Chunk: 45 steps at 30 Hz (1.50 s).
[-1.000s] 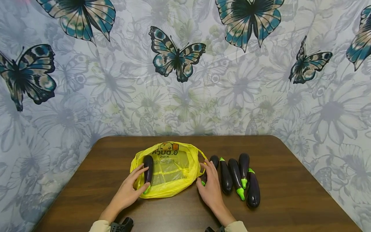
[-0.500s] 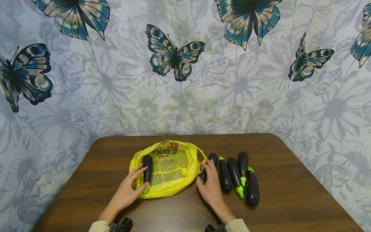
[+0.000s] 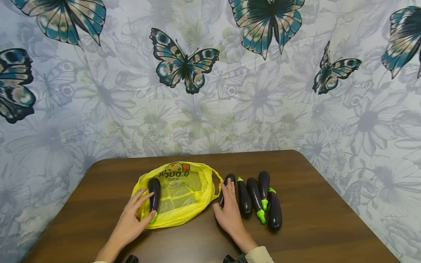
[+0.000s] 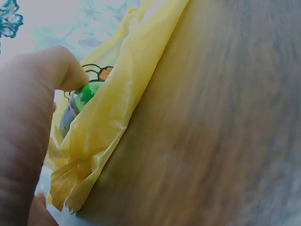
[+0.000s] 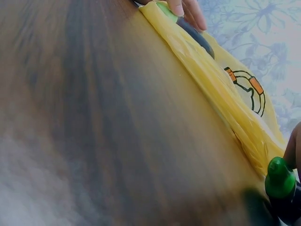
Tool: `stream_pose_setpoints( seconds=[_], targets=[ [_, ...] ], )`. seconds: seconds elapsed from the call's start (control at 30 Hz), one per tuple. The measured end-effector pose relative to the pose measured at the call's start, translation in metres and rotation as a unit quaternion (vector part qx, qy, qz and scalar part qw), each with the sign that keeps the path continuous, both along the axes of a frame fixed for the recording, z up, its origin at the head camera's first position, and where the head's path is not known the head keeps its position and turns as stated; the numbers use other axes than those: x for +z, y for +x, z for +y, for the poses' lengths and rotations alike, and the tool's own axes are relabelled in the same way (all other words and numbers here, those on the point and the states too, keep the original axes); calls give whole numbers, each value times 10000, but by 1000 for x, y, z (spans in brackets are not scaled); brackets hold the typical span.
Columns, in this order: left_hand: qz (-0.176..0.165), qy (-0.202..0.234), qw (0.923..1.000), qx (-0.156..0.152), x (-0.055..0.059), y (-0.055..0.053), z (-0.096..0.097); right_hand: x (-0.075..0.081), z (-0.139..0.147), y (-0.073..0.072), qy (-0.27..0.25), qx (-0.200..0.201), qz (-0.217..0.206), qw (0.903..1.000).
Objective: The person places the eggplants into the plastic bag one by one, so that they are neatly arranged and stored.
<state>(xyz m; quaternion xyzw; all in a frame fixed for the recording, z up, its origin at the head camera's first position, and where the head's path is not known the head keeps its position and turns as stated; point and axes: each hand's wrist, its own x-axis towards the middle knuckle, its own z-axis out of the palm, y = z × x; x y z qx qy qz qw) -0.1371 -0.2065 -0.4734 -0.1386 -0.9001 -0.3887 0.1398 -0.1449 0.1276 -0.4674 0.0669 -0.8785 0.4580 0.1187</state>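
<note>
A yellow plastic bag with "G.DUCK KIDS" print lies on the table, its mouth held wide. My left hand grips an eggplant at the left inside of the bag; the thumb is at its green stem end, seen in the left wrist view as a green tip. Just right of the bag, my right hand holds a second eggplant, mostly hidden under the fingers. Its green cap shows beside the thumb in the right wrist view.
Several more eggplants lie right of my right hand, among them the nearest one and the outermost one. The brown wooden table ends at a wall covering with butterflies.
The head view has shifted, so bag, hands and eggplants appear farther left. Both hands keep the same hold on their eggplants.
</note>
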Motion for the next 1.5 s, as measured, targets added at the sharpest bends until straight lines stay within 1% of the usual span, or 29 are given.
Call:
stream_pose_setpoints(
  seconds=[0.1,0.17,0.23,0.33,0.5,0.7,0.83,1.0,1.17,1.27,1.37,1.5],
  targets=[
    [28,0,9996,264,1,9,-14,-3,-13,0,7,185,-46,9998],
    [-109,-65,9993,349,1,11,-18,-5,-17,0,40,189,44,9998],
    [-297,-183,9987,380,1,11,-18,-5,-17,0,71,173,121,9998],
    [-515,-261,9978,332,1,7,-13,-5,-13,1,144,180,193,9995],
    [-660,-328,9970,225,2,1,-3,-4,-3,1,239,80,184,9995],
    [-841,-419,9951,322,5,3,-1,-7,-3,-1,328,30,255,9991],
    [-818,-436,9951,348,4,4,-2,-9,-5,-1,326,-30,322,9989],
    [-762,-427,9955,359,1,2,0,-7,-2,-1,328,-46,214,9992],
    [-847,-424,9948,376,2,2,1,-7,-1,-2,343,-12,234,9991],
    [-819,-433,9949,401,2,2,1,-6,-1,-2,329,-2,224,9992],
    [-795,-444,9950,417,2,1,0,-4,-1,-2,320,-15,142,9994],
    [-817,-380,9952,378,0,1,1,-4,0,-1,357,-128,-30,9993]
  ],
)
